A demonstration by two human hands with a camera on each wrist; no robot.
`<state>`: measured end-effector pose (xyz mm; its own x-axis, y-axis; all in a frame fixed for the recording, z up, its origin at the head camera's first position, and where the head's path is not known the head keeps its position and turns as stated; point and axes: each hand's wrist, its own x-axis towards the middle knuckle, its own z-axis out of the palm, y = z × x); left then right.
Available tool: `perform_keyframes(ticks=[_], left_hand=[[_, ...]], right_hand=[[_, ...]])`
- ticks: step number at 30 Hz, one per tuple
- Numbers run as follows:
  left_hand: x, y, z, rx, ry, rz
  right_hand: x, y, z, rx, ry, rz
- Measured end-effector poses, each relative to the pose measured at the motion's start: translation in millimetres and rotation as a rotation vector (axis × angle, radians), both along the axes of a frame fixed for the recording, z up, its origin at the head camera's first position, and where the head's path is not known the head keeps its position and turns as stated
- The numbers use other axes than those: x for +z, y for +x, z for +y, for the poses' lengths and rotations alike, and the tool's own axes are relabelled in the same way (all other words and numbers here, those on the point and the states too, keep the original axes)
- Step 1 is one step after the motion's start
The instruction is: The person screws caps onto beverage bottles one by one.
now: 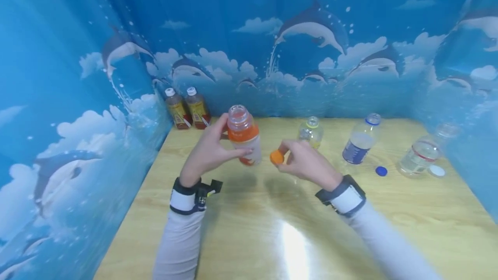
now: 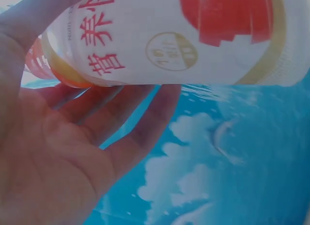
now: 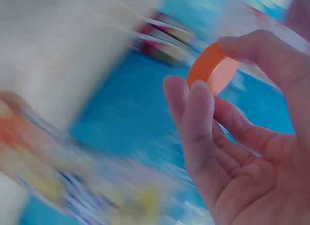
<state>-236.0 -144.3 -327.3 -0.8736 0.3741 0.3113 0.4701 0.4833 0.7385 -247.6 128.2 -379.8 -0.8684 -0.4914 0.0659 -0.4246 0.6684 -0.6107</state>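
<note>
My left hand (image 1: 208, 152) grips a clear plastic bottle (image 1: 244, 135) with an orange and white label. The bottle's mouth is uncovered, and it tilts slightly above the table. In the left wrist view, the fingers and thumb lie around the bottle's label (image 2: 131, 41), which bears red characters. Between thumb and fingertips, my right hand (image 1: 307, 163) pinches an orange bottle cap (image 1: 277, 157), apart from the bottle and to its right. The right wrist view shows the same cap (image 3: 212, 67) held at its rim. Behind the right hand stands a small uncapped bottle (image 1: 311, 131) with a yellow neck ring.
Two capped bottles with yellow labels (image 1: 179, 113) stand at the table's back left corner. To the right are an open bottle with a blue label (image 1: 357, 148), a blue cap (image 1: 381, 171), a clear open bottle (image 1: 418, 159) and a white cap (image 1: 437, 170). Dolphin-print curtains (image 1: 249, 33) border the wooden table (image 1: 249, 228).
</note>
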Motion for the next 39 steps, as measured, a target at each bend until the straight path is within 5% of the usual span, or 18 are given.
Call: perform_keyframes(ticks=[3,8,12,16,24,39], left_hand=[[6.7,-2.1,11.3,-0.028,0.03,0.025],[6.5,-7.1,39.9,-0.1,0.04,-0.029],[1.8,-10.0,63.8,-0.162,0.002,-0.103],[-1.8,-13.5,86.2,-0.23,-0.018,-0.124],[-7.3,-19.6,113.5,-0.292,-0.059,-0.081],[-4.6,-20.4,94.4,-0.229,-0.083,-0.095]], right_hand=[[40.7,9.2,23,-0.018,-0.079,0.021],[98.4,14.3,59,-0.056,-0.061,0.25],[134.1,10.8,75,-0.031,-0.005,0.387],[157.4,7.6,76,0.046,0.046,0.418],[161.2,4.5,73,0.19,0.132,0.356],[153.1,2.8,54,0.157,0.134,0.342]])
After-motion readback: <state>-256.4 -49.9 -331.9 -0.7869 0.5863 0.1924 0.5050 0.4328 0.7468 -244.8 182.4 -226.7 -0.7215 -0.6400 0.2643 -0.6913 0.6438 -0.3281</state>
